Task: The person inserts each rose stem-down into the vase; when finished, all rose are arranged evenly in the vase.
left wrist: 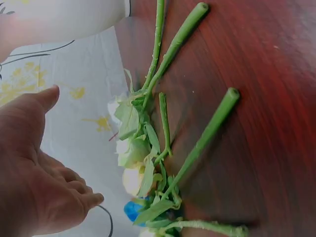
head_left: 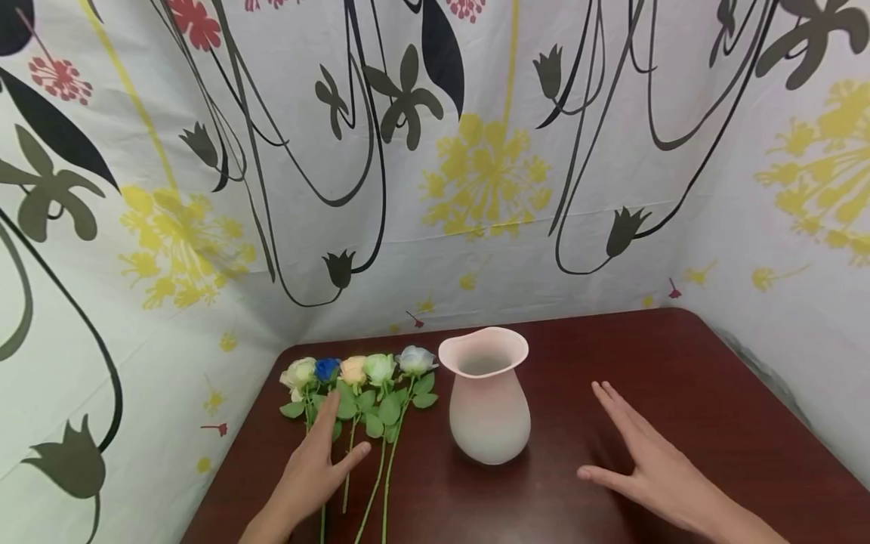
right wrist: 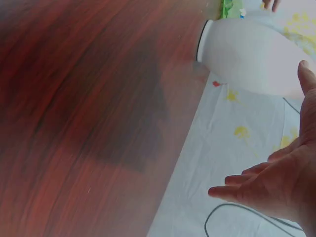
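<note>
Your left hand (head_left: 313, 468) lies released, fingers straight, over the green stems of the row of artificial roses (head_left: 360, 378) on the dark red wooden table (head_left: 680, 363). Your right hand (head_left: 652, 468) hovers released, right of the pale pink ceramic vase (head_left: 488, 408) standing upright beside the roses.

Both forearms are bare, with no sleeve showing at either wrist. The left hand (head_left: 314, 470) and the right hand (head_left: 652, 468) wear no gloves, rings, watch or bands; the fingernails are short and unpainted.
</note>
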Available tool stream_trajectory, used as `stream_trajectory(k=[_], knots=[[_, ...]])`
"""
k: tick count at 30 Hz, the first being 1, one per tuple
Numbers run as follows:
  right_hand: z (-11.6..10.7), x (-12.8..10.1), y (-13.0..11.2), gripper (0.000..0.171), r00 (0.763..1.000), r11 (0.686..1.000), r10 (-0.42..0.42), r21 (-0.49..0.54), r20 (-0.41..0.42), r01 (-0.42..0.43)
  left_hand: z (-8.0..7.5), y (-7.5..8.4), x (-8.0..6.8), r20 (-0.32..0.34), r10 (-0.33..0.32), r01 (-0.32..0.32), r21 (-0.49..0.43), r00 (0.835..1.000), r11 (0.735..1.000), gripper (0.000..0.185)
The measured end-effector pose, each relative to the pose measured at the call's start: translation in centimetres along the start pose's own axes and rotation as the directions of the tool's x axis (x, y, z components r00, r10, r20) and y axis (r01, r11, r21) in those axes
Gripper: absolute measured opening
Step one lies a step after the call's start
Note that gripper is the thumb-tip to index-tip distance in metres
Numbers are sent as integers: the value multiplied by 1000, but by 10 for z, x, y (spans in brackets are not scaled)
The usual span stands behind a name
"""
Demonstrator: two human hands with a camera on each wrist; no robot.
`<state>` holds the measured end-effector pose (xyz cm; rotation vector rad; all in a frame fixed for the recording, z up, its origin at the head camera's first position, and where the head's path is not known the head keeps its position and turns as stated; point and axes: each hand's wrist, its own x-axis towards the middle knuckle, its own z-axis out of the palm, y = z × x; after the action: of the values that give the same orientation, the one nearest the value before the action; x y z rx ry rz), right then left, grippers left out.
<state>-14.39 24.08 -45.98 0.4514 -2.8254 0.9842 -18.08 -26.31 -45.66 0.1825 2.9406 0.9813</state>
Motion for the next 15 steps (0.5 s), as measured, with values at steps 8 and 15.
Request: stream_trajectory(k=[8, 15], knots=[[17, 17, -15, 118, 996, 991, -78, 104, -50, 82, 10, 3, 18, -136, 28, -45, -118, 990, 992, 88], [30, 36, -20, 104, 994, 935, -111, 337, -26, 113, 22, 5, 37, -223, 30, -121, -407, 974, 905, 65]])
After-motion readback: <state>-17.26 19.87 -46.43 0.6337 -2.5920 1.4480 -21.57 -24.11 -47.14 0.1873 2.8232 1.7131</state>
